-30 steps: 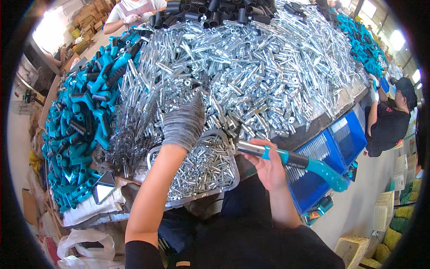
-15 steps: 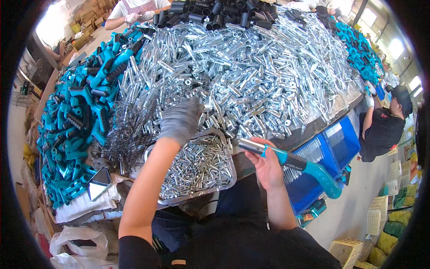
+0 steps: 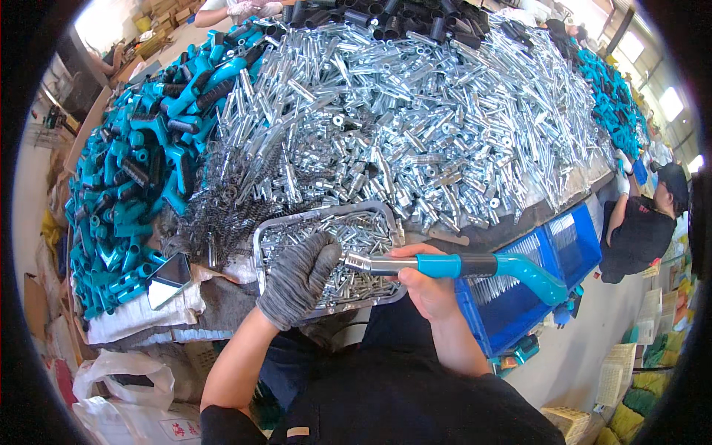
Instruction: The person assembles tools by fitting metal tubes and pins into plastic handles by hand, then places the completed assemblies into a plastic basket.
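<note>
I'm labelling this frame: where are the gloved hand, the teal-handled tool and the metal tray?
gloved left hand [image 3: 297, 278], head view, back of the glove.
teal-handled tool [image 3: 475, 265], head view, teal grip.
metal tray [image 3: 258, 245], head view, left rim.

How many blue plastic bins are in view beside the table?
2: one blue bin directly under the teal-handled tool in the right hand, another blue bin just beyond it toward the seated person. More may be hidden under the table.

A white plastic bag [image 3: 122, 386] with red print sags at lower left, brown cardboard boxes [image 3: 159, 41] stand stacked at upper left, and yellow-green packages [image 3: 653, 386] pile at lower right.
</note>
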`<state>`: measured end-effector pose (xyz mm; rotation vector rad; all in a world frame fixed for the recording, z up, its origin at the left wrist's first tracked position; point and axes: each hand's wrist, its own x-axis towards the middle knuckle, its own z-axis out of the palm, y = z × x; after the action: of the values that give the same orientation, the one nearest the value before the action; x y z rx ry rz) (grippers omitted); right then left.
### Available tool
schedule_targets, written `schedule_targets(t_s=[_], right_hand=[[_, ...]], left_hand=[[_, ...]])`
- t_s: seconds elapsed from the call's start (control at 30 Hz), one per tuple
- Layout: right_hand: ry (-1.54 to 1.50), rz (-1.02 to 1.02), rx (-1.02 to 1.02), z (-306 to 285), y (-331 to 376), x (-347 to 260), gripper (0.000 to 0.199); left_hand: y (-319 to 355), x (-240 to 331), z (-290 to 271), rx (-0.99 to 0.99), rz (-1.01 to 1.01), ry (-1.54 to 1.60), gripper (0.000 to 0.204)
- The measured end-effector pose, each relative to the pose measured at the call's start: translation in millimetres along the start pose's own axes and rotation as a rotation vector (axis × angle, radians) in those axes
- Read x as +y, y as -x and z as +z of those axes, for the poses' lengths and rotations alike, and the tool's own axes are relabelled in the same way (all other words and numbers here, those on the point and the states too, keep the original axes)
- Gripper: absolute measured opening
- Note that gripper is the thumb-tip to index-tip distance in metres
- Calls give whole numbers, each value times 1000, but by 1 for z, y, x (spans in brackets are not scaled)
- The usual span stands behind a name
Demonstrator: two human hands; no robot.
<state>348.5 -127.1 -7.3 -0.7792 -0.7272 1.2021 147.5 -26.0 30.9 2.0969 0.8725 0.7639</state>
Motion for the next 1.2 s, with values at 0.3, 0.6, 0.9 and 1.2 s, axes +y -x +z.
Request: schedule_targets(t_s=[0.3,0.6,0.9,1.2], right_hand=[[156,-6,-1,21,12,-2,29],[-84,83,41,40,22,-6,30],[-3,44,43,47,23,-5,28],[-148,101,91,50,26,-5,23]], left_hand=[[7,34,-33,-427,-534,358,33],[26,26,-26,-78,244,-143,34],[35,29,-27,-108,129,-25,28],[33,35,-40,-195,60,14,28]])
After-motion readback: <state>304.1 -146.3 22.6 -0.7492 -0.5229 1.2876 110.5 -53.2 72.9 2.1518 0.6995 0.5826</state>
